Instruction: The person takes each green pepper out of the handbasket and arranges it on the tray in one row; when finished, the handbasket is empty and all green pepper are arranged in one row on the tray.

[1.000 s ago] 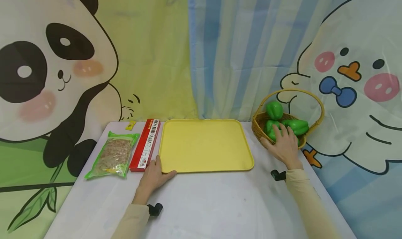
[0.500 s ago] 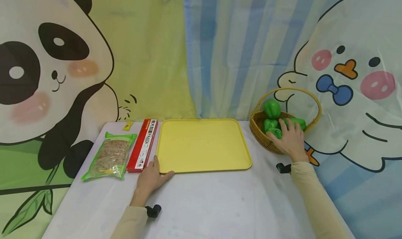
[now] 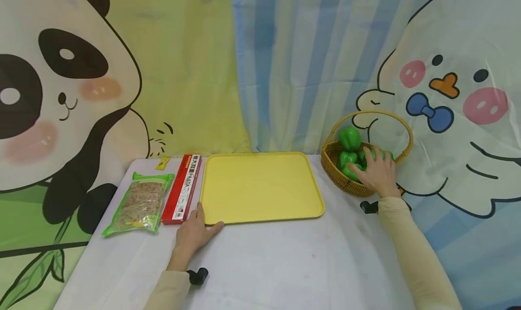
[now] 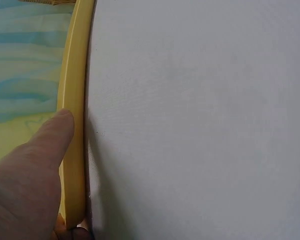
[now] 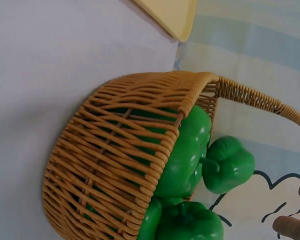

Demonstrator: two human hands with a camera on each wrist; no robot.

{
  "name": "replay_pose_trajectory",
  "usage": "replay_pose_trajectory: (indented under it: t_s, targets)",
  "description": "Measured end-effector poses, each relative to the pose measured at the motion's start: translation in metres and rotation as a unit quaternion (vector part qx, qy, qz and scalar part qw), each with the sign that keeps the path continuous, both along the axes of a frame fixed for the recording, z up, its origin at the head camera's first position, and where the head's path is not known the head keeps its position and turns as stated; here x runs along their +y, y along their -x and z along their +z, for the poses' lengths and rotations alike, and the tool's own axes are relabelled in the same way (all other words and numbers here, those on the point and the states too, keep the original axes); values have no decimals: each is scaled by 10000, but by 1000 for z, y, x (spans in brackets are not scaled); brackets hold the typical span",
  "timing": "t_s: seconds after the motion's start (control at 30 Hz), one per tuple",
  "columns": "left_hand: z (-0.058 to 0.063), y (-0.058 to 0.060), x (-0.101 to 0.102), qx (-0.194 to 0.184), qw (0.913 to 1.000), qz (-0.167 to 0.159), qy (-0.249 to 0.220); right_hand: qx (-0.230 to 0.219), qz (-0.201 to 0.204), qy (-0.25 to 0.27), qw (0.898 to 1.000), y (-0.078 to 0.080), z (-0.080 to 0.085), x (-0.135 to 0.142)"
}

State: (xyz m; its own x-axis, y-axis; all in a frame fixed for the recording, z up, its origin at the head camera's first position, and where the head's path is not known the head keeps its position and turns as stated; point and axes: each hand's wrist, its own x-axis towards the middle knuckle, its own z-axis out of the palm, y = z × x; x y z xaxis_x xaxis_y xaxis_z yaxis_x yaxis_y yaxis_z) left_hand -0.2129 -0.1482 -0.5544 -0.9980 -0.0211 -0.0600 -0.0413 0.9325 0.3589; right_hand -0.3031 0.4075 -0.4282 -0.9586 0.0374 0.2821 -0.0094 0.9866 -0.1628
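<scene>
My left hand [image 3: 191,235] holds the near left corner of a yellow tray [image 3: 262,188], which lies flat on the white table. In the left wrist view the thumb [image 4: 55,137] lies against the tray's rim [image 4: 75,165], and fingertips show round its corner at the bottom. Over on the right, my right hand [image 3: 378,174] is spread above a wicker basket [image 3: 343,181] of green bell peppers [image 3: 350,138]. The right wrist view shows the woven basket side [image 5: 105,165], several peppers [image 5: 230,165] and two fingertips [image 5: 295,227] apart from them.
Left of the tray lie a red and white pasta box [image 3: 181,190] and a green-edged bag of noodles [image 3: 140,201]. Behind them sits a small yellow packet [image 3: 162,164]. The basket's arched handle [image 3: 374,112] rises behind my right hand. A printed curtain [image 3: 281,74] hangs behind the table.
My right hand has shifted slightly right over the peppers in the basket. The left hand stays at the tray corner. The head view has turned slightly right.
</scene>
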Motion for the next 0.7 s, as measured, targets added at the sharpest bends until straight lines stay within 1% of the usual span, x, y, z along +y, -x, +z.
replay_pose_trajectory:
  t_s: [0.23,0.4,0.5,0.7]
  targets:
    - [1,0,-1,-26,9999,114,-59,-114,-12,-16,9999,16,1,4]
    - [-1,0,-1,35,9999,93,-51,-302,-32,-7,9995,25,-1,7]
    - [-3,0,-1,65,9999,79,-38,-410,-18,87,9991,30,-1,9]
    - [-3,-1,2,52,9999,97,-79,-521,22,260,9983,44,7,15]
